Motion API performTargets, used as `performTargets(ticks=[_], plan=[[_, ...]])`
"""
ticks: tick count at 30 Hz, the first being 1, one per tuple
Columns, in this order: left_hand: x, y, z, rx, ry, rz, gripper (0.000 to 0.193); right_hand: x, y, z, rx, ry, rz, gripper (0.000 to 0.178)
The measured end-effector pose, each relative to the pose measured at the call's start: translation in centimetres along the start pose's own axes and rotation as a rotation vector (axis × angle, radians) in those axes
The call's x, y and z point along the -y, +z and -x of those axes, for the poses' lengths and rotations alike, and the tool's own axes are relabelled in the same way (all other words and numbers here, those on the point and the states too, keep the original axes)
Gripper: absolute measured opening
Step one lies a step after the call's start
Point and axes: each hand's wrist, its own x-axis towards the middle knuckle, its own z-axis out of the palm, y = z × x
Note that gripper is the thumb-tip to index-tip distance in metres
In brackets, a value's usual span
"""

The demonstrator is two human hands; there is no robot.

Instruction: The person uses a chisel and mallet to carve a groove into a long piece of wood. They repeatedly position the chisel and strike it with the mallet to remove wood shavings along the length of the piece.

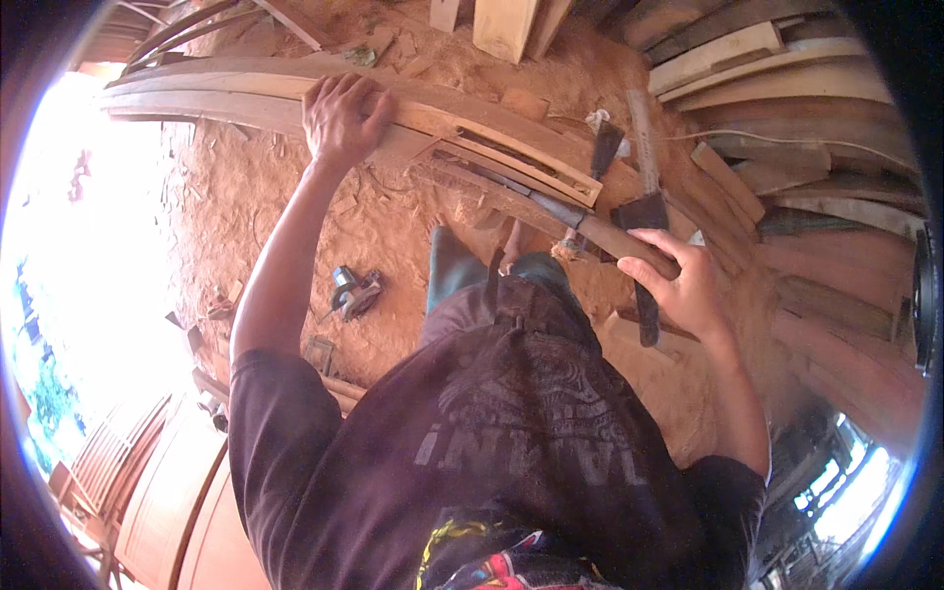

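Note:
My right hand (677, 278) is closed round the wooden handle of a long chisel (618, 246). Its dark metal socket and blade reach up and left, over the near side of a pale wooden beam (442, 101). A long narrow slot (521, 155) is cut into the beam near its right end. My left hand (344, 120) lies on the beam farther left, fingers spread across its top and thumb apart. Just beyond my right hand lies a tool with a wooden handle and a dark metal head (641, 213). Where exactly the chisel's tip touches is hard to make out.
A circular saw (352, 293) sits on the sawdust-covered ground, left of my legs. Stacked boards (816, 162) fill the right side. Upright planks (504, 28) stand at the far side. Wooden panels (172, 492) lean at the lower left. Offcuts are scattered around.

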Motion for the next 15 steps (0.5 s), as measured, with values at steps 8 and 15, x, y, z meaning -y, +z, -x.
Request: performTargets(ticks=[8, 15], plan=[[0.6, 0.5, 0.2, 0.014, -0.016, -0.034, 0.055, -0.1, 0.2, 0.3, -0.01, -0.036, 0.009, 0.051], [0.2, 0.9, 0.5, -0.035, 0.008, 0.023, 0.042, -2.7, 1.2, 0.0, -0.098, -0.116, -0.1, 0.051]])
